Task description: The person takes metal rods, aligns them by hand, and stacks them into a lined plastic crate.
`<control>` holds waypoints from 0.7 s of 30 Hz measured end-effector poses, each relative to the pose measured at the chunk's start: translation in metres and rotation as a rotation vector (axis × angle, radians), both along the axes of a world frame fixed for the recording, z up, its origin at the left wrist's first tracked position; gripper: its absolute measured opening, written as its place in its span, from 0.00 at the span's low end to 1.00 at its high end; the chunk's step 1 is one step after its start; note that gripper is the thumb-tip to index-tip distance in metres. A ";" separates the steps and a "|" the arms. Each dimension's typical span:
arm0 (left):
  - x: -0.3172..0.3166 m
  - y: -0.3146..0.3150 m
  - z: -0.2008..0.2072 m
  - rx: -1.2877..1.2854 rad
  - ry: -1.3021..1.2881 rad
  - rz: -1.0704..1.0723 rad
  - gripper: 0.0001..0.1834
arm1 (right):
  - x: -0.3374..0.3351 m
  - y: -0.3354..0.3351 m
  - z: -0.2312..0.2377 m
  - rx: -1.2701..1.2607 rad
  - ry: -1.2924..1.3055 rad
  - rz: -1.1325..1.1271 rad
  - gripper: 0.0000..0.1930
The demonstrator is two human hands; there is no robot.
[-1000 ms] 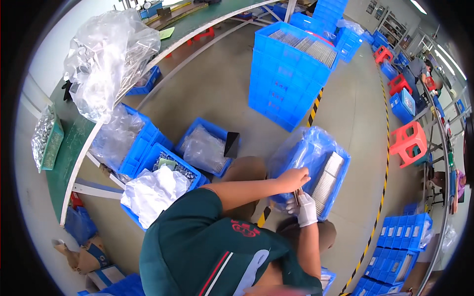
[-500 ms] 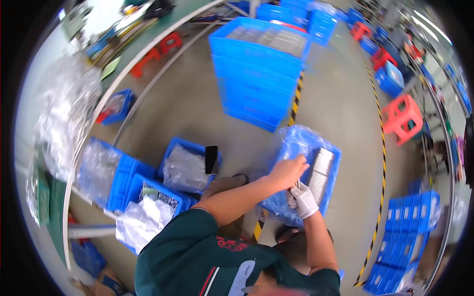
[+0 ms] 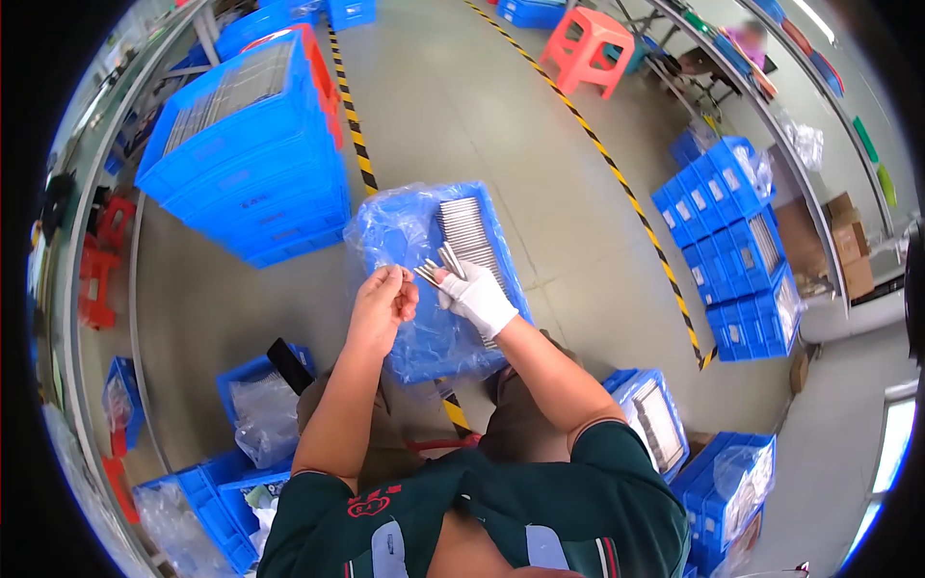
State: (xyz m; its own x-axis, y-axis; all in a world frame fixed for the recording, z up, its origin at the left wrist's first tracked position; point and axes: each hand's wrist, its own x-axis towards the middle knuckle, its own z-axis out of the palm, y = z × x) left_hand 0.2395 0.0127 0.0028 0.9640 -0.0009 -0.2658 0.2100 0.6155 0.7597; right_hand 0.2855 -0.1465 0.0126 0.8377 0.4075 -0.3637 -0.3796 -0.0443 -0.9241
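My right hand point(image 3: 479, 301), in a white glove that leaves some fingertips bare, holds several thin metal rods point(image 3: 447, 258) fanned out with their ends pointing up and left. Just left of the rods, my bare left hand point(image 3: 382, 301) has its fingers curled in a pinch; whatever they may hold is too small to make out. Both hands are above a blue plastic bin point(image 3: 503, 252) lined with a clear plastic bag point(image 3: 393, 220). Along the bin's right side lies a dense row of similar metal rods point(image 3: 464, 223), partly hidden by my right hand.
A tall stack of blue bins point(image 3: 260, 207) stands at the far left. More blue bins point(image 3: 718, 197) are stacked at right, beside a workbench. A red stool point(image 3: 590, 48) stands far off. Bins with plastic bags point(image 3: 265, 414) sit near my left leg, a dark phone-like slab point(image 3: 287, 366) on one.
The view has swung to the right. My left hand, earlier over the right hand at the rods, is now apart from it, and the rods are fanned in the gloved hand.
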 end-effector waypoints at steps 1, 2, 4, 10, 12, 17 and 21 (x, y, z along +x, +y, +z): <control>-0.001 -0.001 -0.003 -0.016 -0.018 -0.007 0.11 | -0.001 0.001 -0.003 -0.019 -0.073 0.018 0.13; -0.003 -0.001 -0.005 -0.016 -0.014 -0.027 0.11 | -0.002 0.002 -0.006 -0.039 -0.146 0.037 0.13; -0.009 0.004 -0.006 -0.041 0.010 -0.022 0.10 | -0.008 0.009 -0.007 -0.076 -0.182 0.072 0.13; -0.001 0.000 0.003 -0.030 0.007 -0.014 0.11 | -0.001 0.004 0.003 -0.010 -0.170 0.028 0.10; -0.003 0.003 0.002 -0.040 -0.014 -0.012 0.11 | 0.000 0.002 0.009 -0.020 -0.086 0.065 0.09; -0.005 0.010 0.003 -0.059 -0.025 -0.062 0.12 | -0.005 0.011 0.011 -0.051 -0.145 0.031 0.08; 0.003 0.001 0.002 0.023 -0.097 -0.069 0.11 | -0.005 0.002 0.005 -0.278 -0.529 0.022 0.10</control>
State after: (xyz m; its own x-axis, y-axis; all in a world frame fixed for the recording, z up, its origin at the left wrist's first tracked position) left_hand 0.2423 0.0133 0.0044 0.9830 -0.0626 -0.1723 0.1761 0.5841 0.7923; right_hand 0.2804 -0.1441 0.0178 0.9266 0.3761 0.0055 0.1332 -0.3145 -0.9399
